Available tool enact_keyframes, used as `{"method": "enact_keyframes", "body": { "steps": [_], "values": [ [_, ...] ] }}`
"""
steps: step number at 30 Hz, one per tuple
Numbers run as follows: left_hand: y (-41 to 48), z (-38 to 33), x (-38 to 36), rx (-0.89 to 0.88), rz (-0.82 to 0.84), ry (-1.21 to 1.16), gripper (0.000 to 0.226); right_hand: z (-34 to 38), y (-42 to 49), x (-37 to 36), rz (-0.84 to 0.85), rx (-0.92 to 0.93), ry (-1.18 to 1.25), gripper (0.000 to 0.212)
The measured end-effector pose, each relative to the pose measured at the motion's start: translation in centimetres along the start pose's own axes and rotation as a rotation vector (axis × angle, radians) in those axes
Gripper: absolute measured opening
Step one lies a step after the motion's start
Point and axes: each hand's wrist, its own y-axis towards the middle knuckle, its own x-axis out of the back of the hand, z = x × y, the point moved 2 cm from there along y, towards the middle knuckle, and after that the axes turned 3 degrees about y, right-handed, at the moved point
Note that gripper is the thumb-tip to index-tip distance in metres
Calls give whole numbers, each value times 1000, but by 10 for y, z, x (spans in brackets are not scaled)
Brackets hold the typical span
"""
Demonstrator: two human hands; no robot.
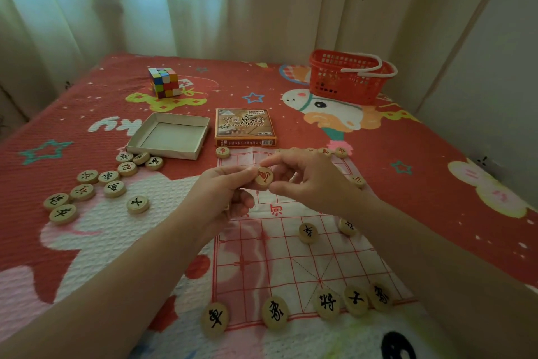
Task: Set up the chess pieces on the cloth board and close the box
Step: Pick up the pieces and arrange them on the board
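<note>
A white cloth board (pixel 308 265) with red lines lies on the bed. Above its middle, my left hand (pixel 230 192) and my right hand (pixel 305 181) together pinch one round wooden piece with a red character (pixel 264 177). Several black-lettered pieces (pixel 275 312) stand along the board's near edge, two more (pixel 308 233) sit mid-board, and red-lettered ones (pixel 223 151) line the far edge. A loose heap of pieces (pixel 113 181) lies left of the board. The open box tray (pixel 170 137) and its printed lid (pixel 245 126) rest side by side beyond the board.
A scrambled colour cube (pixel 163 82) sits at the far left of the red patterned bedspread (pixel 436 172). An orange plastic basket (pixel 349 79) with white handles stands at the far right. Curtains hang behind the bed, and a wall runs along the right.
</note>
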Motion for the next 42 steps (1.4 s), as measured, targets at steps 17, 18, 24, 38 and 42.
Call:
{"method": "enact_keyframes", "body": {
  "steps": [17, 18, 24, 38, 42],
  "values": [
    [6, -5, 10, 14, -235, -166, 17, -17, 1, 3, -92, -53, -177, 26],
    [7, -6, 11, 8, -258, -218, 22, -20, 5, 2, -86, -70, -195, 26],
    [14, -4, 17, 14, -340, -312, 40, -37, 42, -6, -16, -137, -329, 27],
    [17, -3, 28, -130, -271, -134, 16, -58, 112, -40, 30, -243, -410, 30],
    [17, -3, 33, -178, -315, -79, 8, -61, 116, -44, 1, -250, -401, 20]
  ]
}}
